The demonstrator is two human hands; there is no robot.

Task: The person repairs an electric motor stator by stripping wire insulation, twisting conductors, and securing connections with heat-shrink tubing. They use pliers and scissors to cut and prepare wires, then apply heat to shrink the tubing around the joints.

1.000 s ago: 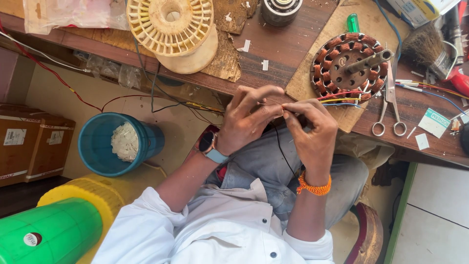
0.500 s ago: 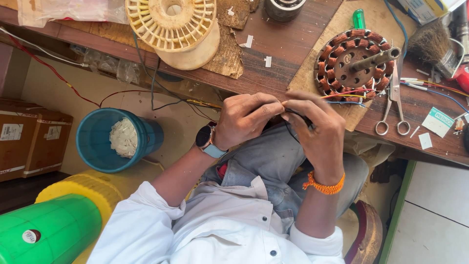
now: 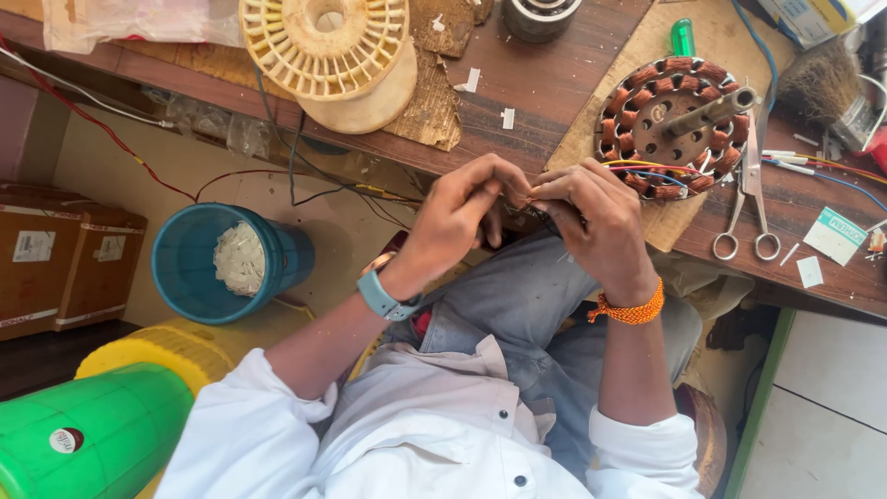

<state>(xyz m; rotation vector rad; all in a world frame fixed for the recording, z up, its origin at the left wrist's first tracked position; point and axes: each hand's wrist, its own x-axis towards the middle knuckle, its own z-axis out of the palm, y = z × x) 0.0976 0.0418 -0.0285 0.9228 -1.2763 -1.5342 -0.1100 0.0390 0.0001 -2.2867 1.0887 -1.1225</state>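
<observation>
Far left below the bench: brown cartons (image 3: 65, 259), a green and yellow drum (image 3: 92, 434), a blue bucket (image 3: 226, 263) holding white scraps; on the wooden workbench (image 3: 545, 83) above, a cream plastic wire spool (image 3: 328, 51) lying flat. At centre, over the lap: left hand (image 3: 457, 217), grey watch at the wrist, fingers curled and pinched on thin wire ends (image 3: 528, 197); right hand (image 3: 596, 222), orange thread band at the wrist, likewise closed, fingertips meeting the left's on the same wire ends. Just right of the hands: coloured leads (image 3: 647, 169) running to a copper-wound fan stator (image 3: 670, 125) with its shaft tilted, resting on cardboard (image 3: 637, 55); beside it, scissors (image 3: 748, 199); farther right, a brush (image 3: 818, 83).
</observation>
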